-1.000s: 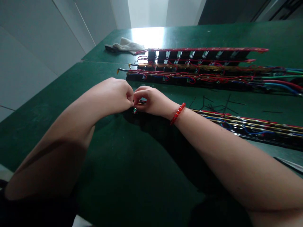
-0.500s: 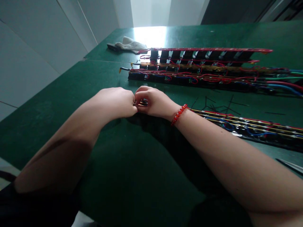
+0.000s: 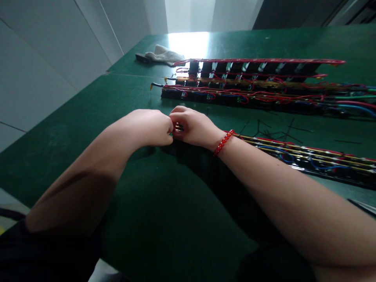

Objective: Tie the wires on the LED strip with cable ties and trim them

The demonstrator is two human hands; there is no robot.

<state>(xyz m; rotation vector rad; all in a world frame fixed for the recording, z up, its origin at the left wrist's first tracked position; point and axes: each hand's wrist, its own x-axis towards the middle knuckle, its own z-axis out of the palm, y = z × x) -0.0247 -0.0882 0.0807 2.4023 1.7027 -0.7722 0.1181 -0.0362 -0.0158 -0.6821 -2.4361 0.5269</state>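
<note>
A long black strip (image 3: 320, 162) with gold-coloured rods and red and blue wires runs from the right edge toward my hands. My right hand (image 3: 192, 126), with a red bead bracelet (image 3: 223, 142) at its wrist, curls its fingers and thumb round the strip's left end. Gold rod ends glint in the gap between those fingers. My left hand (image 3: 154, 127) is closed and meets the right fingertips at this end. What its fingers pinch is hidden behind the back of the hand.
Behind my hands lie more wired black strips (image 3: 249, 96) with thick cables at their right. Several thin black pieces (image 3: 282, 131) are scattered between the strips. A pale glove or cloth (image 3: 163, 54) rests at the back of the green table (image 3: 176, 219).
The view has shifted slightly, so everything sits a little differently in the frame. Both hands stay together at the strip's end, with only small finger movement.
</note>
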